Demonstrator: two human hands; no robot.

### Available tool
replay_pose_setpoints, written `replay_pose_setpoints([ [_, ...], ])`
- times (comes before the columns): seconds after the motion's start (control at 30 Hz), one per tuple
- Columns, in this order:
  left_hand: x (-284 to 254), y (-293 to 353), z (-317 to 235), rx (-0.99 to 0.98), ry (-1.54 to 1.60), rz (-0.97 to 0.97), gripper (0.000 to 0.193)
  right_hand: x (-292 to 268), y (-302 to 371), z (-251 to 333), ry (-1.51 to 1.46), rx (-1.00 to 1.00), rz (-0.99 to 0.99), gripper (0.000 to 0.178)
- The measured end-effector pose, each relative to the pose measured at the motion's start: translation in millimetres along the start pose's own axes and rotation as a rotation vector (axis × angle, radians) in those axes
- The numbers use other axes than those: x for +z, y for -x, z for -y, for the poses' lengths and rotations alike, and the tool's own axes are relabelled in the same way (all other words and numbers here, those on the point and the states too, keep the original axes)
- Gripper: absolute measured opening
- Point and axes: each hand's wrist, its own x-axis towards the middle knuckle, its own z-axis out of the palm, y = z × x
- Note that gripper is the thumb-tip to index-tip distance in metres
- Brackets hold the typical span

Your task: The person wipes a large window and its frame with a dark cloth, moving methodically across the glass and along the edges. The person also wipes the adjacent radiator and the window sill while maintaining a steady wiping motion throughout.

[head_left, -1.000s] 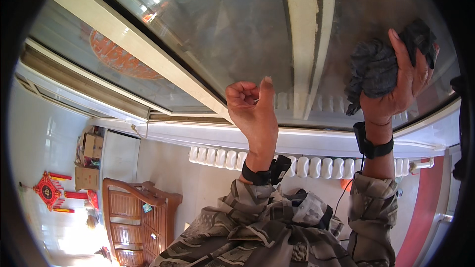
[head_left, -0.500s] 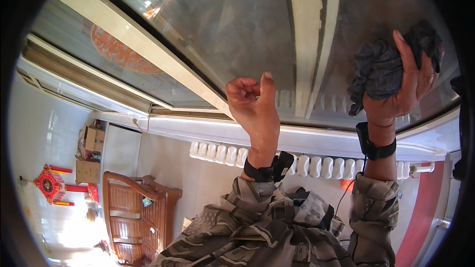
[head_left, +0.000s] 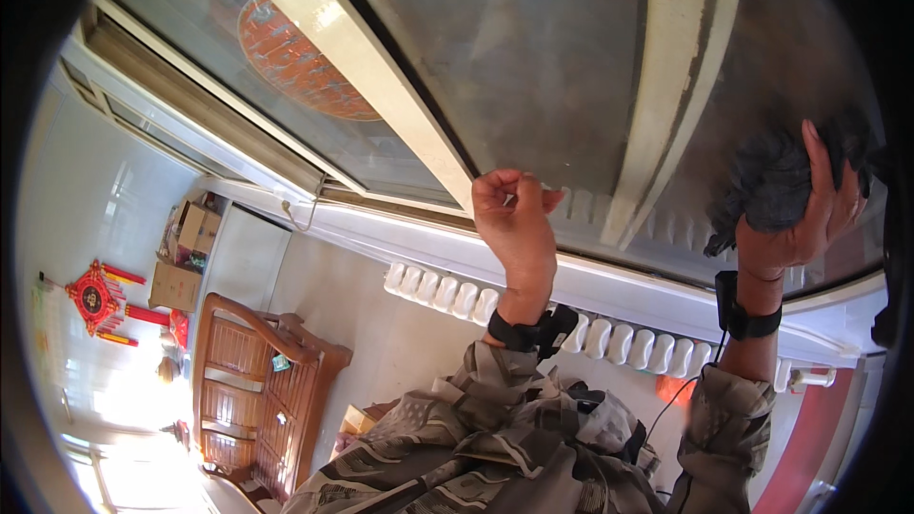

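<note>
Pressed against the window glass [head_left: 533, 57] at the right is a crumpled dark grey cloth [head_left: 776, 181]. My right hand [head_left: 809, 214] lies over the cloth with its thumb raised along it, pushing it onto the pane. My left hand [head_left: 514, 219] is curled into a loose fist beside the lower end of a cream window frame bar [head_left: 381, 67]; nothing shows in its fingers. Both wrists wear black bands. A second cream upright [head_left: 666, 67] stands between my two hands.
Under the sill runs a white radiator [head_left: 619, 343]. A wooden bench [head_left: 257, 381] stands at the lower left, near cardboard boxes [head_left: 176, 286] and a red hanging ornament [head_left: 95, 300]. A round orange patterned shape [head_left: 295, 57] shows at the left pane.
The view has shifted, so the window bars sit farther right. My right hand and the cloth appear lower and farther right. My left hand's thumb has folded closer to its curled fingers.
</note>
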Motion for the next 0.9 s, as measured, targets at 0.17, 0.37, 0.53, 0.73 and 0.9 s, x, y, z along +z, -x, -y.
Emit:
replay_pose_setpoints([
  [0.17,-17,-24,-17,-0.027,0.102,-0.01,0.016,-1,-1,-5,0.015,-0.07,-0.005,0.042],
  [0.37,-12,-30,-29,-0.061,0.182,-0.009,0.025,-1,-5,-4,0.023,-0.116,-0.018,0.043],
  [0.53,-12,-31,-29,-0.088,0.174,-0.033,0.023,-1,-6,-3,0.04,-0.14,-0.013,0.046],
  [0.73,-12,-31,-26,-0.061,0.207,-0.019,0.027,1,-5,-1,0.021,-0.111,-0.052,0.047],
  [0.9,-14,-32,-25,-0.05,0.185,-0.009,0.025,-1,-4,-3,0.064,-0.136,-0.012,0.045],
])
